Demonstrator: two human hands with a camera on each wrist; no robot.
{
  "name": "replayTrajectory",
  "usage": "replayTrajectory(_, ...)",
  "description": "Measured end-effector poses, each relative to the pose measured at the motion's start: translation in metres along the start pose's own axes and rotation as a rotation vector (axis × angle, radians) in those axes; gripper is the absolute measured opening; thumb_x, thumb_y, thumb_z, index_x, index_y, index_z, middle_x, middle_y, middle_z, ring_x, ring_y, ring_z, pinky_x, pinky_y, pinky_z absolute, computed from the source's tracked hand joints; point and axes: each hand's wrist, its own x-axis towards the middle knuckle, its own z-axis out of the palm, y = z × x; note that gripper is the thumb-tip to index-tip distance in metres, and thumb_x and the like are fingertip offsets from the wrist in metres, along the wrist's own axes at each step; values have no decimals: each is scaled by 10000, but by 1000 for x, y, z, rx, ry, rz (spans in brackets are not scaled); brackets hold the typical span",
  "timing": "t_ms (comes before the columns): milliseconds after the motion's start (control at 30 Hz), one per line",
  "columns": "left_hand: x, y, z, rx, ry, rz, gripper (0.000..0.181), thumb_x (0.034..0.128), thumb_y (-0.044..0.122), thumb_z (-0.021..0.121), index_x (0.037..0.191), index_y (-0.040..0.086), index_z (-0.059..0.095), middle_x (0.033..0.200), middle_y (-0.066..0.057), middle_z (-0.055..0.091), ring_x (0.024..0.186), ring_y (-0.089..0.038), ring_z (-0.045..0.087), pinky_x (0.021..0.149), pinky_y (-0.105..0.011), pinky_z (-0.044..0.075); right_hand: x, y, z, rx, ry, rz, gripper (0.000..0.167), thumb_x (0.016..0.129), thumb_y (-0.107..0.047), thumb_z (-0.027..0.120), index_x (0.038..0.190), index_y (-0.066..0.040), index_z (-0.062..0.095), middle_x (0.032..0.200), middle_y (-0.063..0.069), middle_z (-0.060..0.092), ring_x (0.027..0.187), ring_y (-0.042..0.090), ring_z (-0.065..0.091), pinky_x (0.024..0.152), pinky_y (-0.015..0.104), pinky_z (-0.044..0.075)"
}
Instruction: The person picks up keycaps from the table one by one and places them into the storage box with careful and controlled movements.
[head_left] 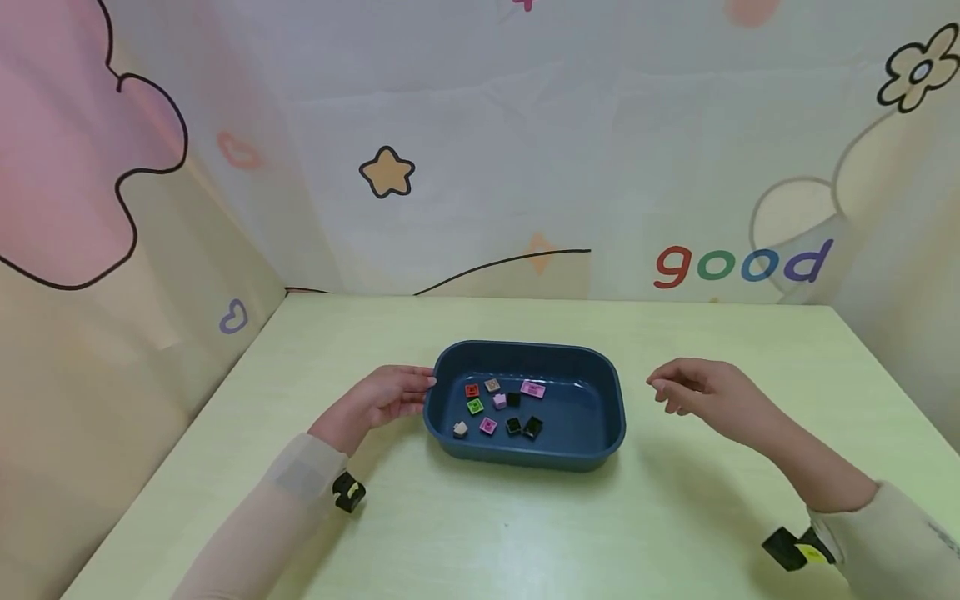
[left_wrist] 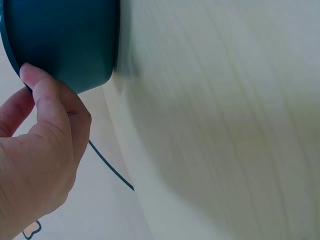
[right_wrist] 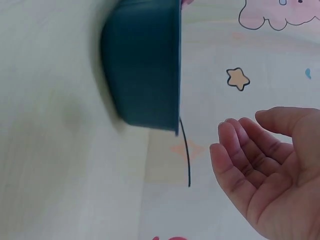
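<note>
A dark blue plastic basin (head_left: 525,457) with rounded corners stands on the table. Small toy bricks lie loose in its left and middle part: a red brick (head_left: 472,390), a green brick (head_left: 476,407), a white one, a beige one, and several pink and black ones. At the basin's left end, my left hand (head_left: 386,396) pinches the rim, fingertips against the outer wall in the left wrist view. My right hand (head_left: 708,390) hovers apart from the basin's right end, fingers loosely bent. In the right wrist view its palm (right_wrist: 275,185) holds nothing.
The pale green table (head_left: 465,533) runs back to a printed cloth wall (head_left: 480,125), with more cloth at both sides. Dark clip-like pieces hang at the cuffs, a left one (head_left: 348,492) and a right one (head_left: 798,548).
</note>
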Motion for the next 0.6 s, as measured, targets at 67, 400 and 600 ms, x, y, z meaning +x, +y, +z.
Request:
replayTrajectory(67, -1, 1, -1, 9, 3, 1, 426, 1046, 103, 564, 1439, -56, 514, 808, 34, 683, 705, -75, 643, 641, -144, 581, -5, 6, -2, 10, -7, 13, 274, 1056, -201, 574, 1188, 19, 670, 972, 49, 707, 782, 31, 640, 711, 207, 584)
replayTrajectory(400, -5, -5, -10, 138, 30, 26, 438, 1053, 184, 575, 1423, -48, 535, 953, -16, 701, 805, -115, 653, 699, -177, 594, -24, 27, -29, -41, 29, 62, 301, 1073, -205, 538, 1221, 34, 647, 949, -10, 696, 774, -10, 627, 692, 206, 572)
replayTrajectory(600, -13, 2, -18, 258, 65, 44, 497, 1059, 266, 558, 1452, -33, 503, 1352, -223, 601, 1071, -260, 650, 855, -271, 620, -29, 27, -53, -106, 89, 73, 321, 1073, -220, 539, 1258, 24, 634, 893, -164, 666, 776, -62, 606, 677, 188, 555)
